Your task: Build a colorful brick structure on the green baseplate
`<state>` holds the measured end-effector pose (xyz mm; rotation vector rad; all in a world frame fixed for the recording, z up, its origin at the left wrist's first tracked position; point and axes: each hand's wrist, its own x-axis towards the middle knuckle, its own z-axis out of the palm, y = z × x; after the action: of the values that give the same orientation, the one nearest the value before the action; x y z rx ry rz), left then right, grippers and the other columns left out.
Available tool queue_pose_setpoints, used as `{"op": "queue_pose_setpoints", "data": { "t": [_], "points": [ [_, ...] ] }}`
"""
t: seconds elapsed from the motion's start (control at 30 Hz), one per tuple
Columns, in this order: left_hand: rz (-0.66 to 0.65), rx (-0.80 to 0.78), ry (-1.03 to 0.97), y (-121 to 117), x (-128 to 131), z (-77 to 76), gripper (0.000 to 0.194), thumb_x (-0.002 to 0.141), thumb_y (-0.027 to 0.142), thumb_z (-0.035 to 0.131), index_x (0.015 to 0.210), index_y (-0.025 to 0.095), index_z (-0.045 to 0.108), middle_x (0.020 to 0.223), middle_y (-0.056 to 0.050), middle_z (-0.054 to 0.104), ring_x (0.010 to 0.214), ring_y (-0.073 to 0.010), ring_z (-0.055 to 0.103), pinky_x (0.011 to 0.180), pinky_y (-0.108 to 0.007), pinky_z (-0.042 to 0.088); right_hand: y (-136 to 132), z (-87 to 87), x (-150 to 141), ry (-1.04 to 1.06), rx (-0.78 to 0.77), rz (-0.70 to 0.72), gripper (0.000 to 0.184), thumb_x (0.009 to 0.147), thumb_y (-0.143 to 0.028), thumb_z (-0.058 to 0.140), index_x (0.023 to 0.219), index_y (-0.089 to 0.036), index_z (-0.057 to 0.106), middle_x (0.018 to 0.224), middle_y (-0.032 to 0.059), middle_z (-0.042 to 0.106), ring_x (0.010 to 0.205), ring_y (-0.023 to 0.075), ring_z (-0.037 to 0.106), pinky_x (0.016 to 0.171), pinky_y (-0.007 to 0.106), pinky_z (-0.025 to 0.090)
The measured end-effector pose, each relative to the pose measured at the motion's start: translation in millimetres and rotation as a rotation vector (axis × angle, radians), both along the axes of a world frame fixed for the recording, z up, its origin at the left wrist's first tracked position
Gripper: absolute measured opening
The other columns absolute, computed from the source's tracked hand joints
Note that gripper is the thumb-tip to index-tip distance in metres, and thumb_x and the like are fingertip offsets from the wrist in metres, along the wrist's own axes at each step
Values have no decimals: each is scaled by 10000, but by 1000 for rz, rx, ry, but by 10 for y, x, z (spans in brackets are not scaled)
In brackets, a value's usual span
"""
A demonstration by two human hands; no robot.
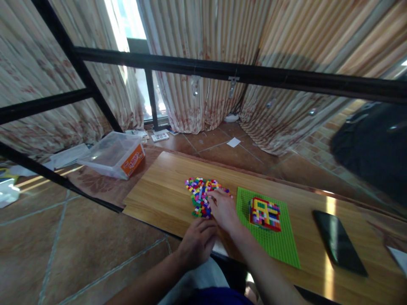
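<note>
A loose pile of small toy building bricks (199, 192) in many colours lies on the wooden table top. My right hand (222, 207) is over the right side of this pile, its fingers bent down among the bricks; whatever is at the fingertips is too small to make out. Just in front of the pile, by the near table edge, my left hand (199, 238) has its fingers curled together, and their inside is hidden. Right of my right hand, a built block of coloured bricks (265, 214) with a red border sits on a green studded baseplate (286, 241).
A dark phone or tablet (339, 242) lies on the table (152, 190) to the right. On the floor at the left stands a clear plastic box (108, 154) with an orange label. A black metal frame (178, 63) crosses in front of the curtains (206, 38).
</note>
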<state>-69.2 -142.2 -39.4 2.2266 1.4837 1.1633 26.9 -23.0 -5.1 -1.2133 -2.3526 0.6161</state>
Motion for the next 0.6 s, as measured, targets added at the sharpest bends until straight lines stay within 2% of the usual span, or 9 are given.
{"op": "queue_pose_setpoints", "data": {
  "t": [0.1, 0.2, 0.3, 0.43, 0.6],
  "points": [
    [100, -24, 39, -17, -278, 25, 182, 882, 139, 503, 996, 174, 641, 1031, -88, 683, 921, -183, 616, 829, -354, 522, 28, 31, -200, -51, 18, 49, 190, 900, -220, 532, 1001, -216, 693, 1009, 57, 660, 967, 179, 577, 881, 273, 405],
    [182, -40, 65, -25, -433, 13, 155, 888, 165, 522, 981, 180, 645, 1017, -81, 684, 907, -185, 616, 806, -343, 530, 13, 8, -342, -117, 37, 110, 187, 859, -247, 599, 1019, -233, 694, 1011, 49, 654, 979, 193, 563, 894, 293, 393],
    [215, -47, 54, -25, -476, -21, 147, 889, 170, 527, 974, 185, 647, 1016, -78, 681, 924, -182, 620, 816, -331, 535, -2, -37, -391, -184, 48, 141, 124, 830, -244, 633, 927, -236, 708, 993, 44, 652, 999, 207, 546, 898, 312, 379],
    [222, -46, 37, -9, -463, -72, 160, 891, 168, 516, 978, 186, 648, 1035, -82, 676, 966, -182, 627, 850, -331, 536, 22, -41, -371, -204, 52, 172, 110, 864, -244, 602, 861, -215, 709, 959, 50, 659, 988, 194, 546, 868, 293, 375],
    [310, -102, -88, 17, -478, -20, 226, 887, 220, 513, 1077, 193, 631, 1061, -86, 680, 969, -194, 650, 859, -344, 545, -67, 93, -281, -37, 45, 155, 192, 927, -260, 533, 860, -202, 703, 909, 42, 689, 928, 170, 573, 857, 280, 369]
  ]
}}
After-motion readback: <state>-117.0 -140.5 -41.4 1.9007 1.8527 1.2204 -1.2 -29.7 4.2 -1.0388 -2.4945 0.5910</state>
